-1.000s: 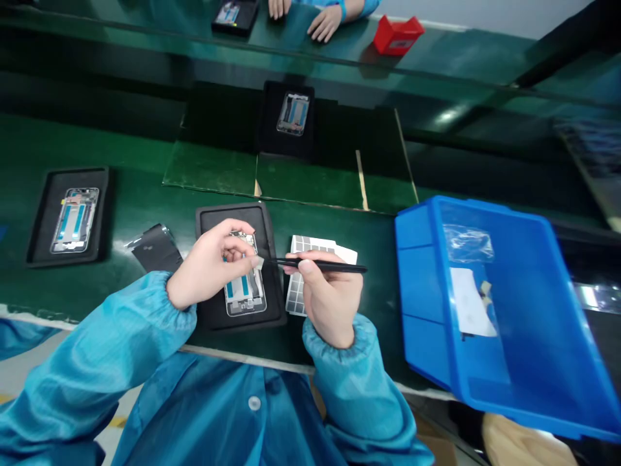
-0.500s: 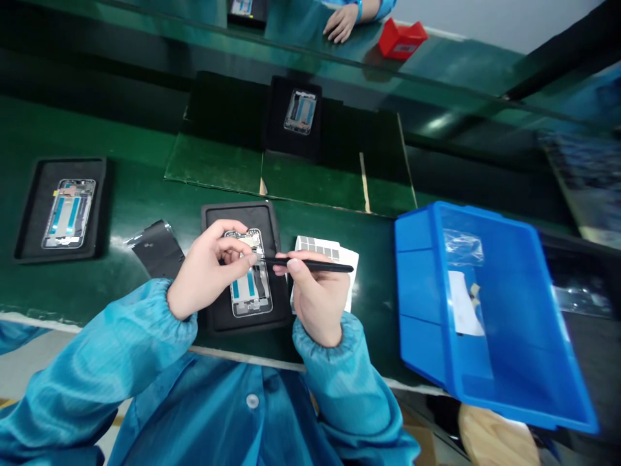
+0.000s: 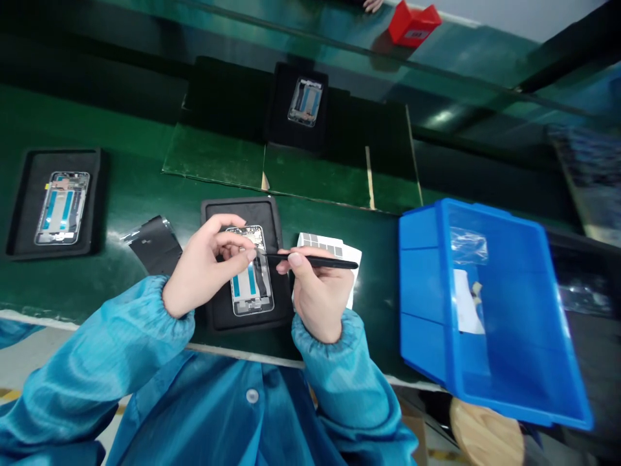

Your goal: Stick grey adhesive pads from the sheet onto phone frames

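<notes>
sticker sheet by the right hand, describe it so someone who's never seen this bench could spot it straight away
Start at the big blue bin on the right of the green bench. Just left of it, partly under the right hand that holds the black tweezers, lies the sticker sheet. It is the only white sheet with a grid of grey squares; the things beside it are black trays holding phone frames.

No text can be read; the white label on the red box (image 3: 414,24) is blurred.

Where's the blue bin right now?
In the head view the blue bin sits on the green table at the right, beyond the right hand.
</notes>
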Demonstrator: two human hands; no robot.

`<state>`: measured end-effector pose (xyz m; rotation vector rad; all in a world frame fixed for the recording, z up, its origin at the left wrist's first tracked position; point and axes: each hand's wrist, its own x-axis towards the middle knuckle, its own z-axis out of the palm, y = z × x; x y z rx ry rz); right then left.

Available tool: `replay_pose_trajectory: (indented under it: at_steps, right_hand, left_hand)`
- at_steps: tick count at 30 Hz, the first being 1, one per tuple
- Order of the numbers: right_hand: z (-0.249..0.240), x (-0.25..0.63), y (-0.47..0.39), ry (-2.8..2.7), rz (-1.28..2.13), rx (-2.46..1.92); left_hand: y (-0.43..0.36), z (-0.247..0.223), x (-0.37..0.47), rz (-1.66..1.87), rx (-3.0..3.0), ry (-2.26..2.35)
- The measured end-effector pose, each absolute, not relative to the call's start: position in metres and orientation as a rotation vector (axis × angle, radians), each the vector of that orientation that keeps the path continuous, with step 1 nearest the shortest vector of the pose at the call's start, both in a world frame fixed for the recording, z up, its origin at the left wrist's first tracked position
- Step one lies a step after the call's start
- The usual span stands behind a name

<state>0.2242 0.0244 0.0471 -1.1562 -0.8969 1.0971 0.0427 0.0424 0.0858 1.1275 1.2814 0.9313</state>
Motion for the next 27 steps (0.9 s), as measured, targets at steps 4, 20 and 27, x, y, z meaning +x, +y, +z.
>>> replay_pose_trajectory:
  at_steps: [4, 20, 27]
  right_hand:
    - [0.046, 0.226, 0.03, -0.941, 1.074, -1.262]
    - [0.043, 0.21, 0.039, -1.125, 1.152, -1.615]
    - [0.043, 0.209, 0.037, -1.164, 1.118, -1.641]
  left_hand:
    - [0.038, 0.074, 0.027, 1.029, 1.364, 1.478]
    - [-0.017, 0.029, 0.039, 0.884, 2.002, 1.757]
    - [-0.016, 0.021, 0.042, 0.892, 2.022, 1.764]
